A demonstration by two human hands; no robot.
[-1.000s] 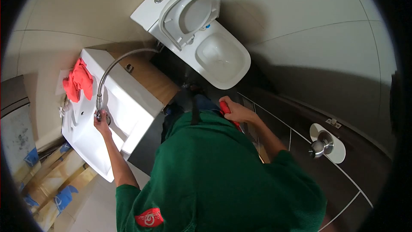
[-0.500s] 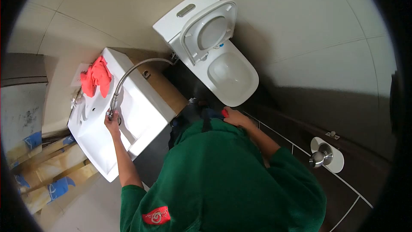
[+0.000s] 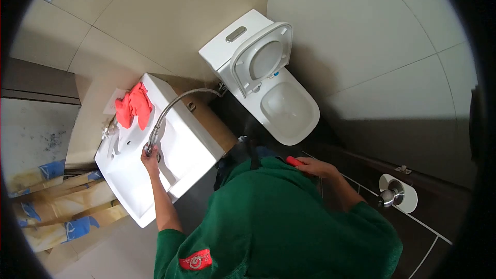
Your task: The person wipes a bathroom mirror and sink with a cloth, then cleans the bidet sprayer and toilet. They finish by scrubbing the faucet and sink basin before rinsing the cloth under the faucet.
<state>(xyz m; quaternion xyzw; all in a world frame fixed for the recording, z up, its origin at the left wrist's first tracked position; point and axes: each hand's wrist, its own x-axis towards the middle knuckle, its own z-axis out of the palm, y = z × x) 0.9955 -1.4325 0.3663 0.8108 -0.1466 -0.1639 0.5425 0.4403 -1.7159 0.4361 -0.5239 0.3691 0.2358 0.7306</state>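
The left hand (image 3: 151,156) pinches the end of the braided metal hose (image 3: 173,104) over the middle of the white washbasin (image 3: 181,150), keeping its tip inside the bowl, while the right hand (image 3: 316,167) closes its fingers around a red tool (image 3: 294,161) near the toilet (image 3: 281,106).

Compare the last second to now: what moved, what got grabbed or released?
The view tilted up, so everything slid down and right in frame. The right hand drifted outward from the body with the red tool. Nothing grabbed or released: the left hand still grips the hose end in the sink.
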